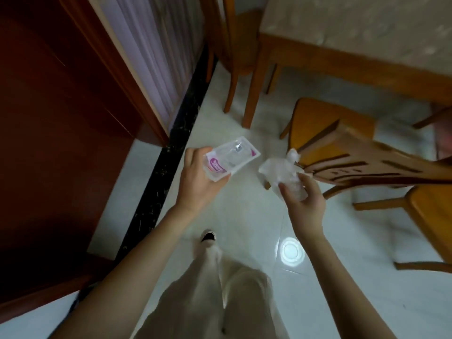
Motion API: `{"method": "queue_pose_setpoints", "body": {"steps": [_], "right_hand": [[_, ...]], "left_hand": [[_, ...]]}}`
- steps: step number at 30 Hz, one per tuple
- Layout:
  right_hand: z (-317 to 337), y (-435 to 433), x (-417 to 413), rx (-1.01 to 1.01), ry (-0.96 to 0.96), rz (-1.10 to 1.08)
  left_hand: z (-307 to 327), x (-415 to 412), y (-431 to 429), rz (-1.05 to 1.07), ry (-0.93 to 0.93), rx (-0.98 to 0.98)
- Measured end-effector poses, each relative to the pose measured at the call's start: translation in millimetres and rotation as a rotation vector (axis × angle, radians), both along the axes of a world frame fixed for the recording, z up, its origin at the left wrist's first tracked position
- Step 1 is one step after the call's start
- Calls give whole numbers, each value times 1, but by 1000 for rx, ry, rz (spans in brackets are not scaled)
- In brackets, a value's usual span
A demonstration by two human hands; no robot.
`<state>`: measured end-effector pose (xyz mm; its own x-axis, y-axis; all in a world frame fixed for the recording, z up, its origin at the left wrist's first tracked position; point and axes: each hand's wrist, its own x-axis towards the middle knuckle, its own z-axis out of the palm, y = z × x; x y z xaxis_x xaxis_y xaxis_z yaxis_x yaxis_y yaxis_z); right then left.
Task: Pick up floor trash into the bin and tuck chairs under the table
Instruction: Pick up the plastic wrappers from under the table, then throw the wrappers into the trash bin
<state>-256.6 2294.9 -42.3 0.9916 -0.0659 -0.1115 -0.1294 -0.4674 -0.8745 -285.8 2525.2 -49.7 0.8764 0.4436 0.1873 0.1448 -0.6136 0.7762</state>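
clear pink-printed packet (231,156), crumpled white plastic (281,171).

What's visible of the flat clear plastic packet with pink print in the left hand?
The flat clear plastic packet with pink print is rectangular, transparent with whitish edges, a pink label at its near end and a small dark item inside, too blurred to identify. The left hand grips its near end, holding it tilted above the pale tiled floor. The crumpled white plastic wrap in the right hand is apart from it.
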Motion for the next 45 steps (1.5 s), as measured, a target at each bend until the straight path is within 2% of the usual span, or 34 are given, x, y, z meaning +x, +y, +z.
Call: {"method": "queue_pose_setpoints", "body": {"steps": [4,7,16,19,23,26,36,45], "right_hand": [[51,13,-13,32,-101,14],[67,14,-21,38,-147,134],[66,-15,-59,33,-99,544],[65,-16,-74,54,-77,648],[70,0,-105,83,-58,787],[65,17,-131,112,-60,905],[36,95,-274,69,44,1324],[22,201,-435,41,31,1541]], "left_hand": [[75,-26,15,14,-150,94],[97,-50,17,68,-203,184],[82,-181,-67,482,-147,126],[88,-224,-94,548,-162,145],[84,-282,-102,729,-124,124],[78,-326,-105,839,-64,177],[54,-512,-132,1266,78,94],[35,-693,-94,1463,197,62]]}}
